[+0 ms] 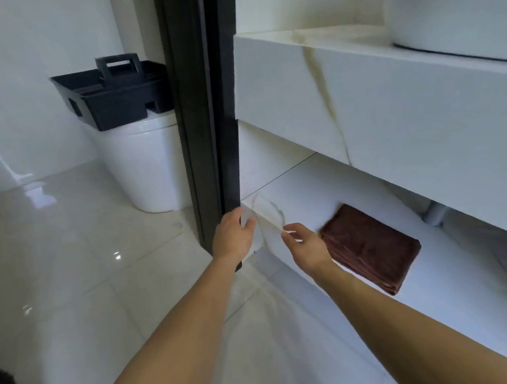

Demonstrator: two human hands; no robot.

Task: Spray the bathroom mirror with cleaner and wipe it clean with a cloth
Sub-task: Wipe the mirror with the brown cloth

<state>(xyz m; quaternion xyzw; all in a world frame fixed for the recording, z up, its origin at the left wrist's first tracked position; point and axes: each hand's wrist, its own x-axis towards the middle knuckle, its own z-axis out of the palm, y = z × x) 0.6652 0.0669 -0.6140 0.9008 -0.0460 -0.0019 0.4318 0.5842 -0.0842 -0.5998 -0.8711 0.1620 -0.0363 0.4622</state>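
Observation:
A folded dark brown cloth [372,246] lies on the white lower shelf [308,192] under the vanity. My right hand [306,242] hovers just left of the cloth with fingers loosely curled, apart from it. My left hand [232,238] is further left, by the bottom of the black door frame [202,103], its fingers also loosely curled and blurred. Neither hand plainly holds anything. No mirror or spray bottle is in view.
A black plastic caddy [116,93] with a handle sits on the white toilet [146,165] to the left. The marble vanity front [393,108] overhangs the shelf, and a white basin [461,7] stands on top. Glossy floor tiles [68,289] spread left.

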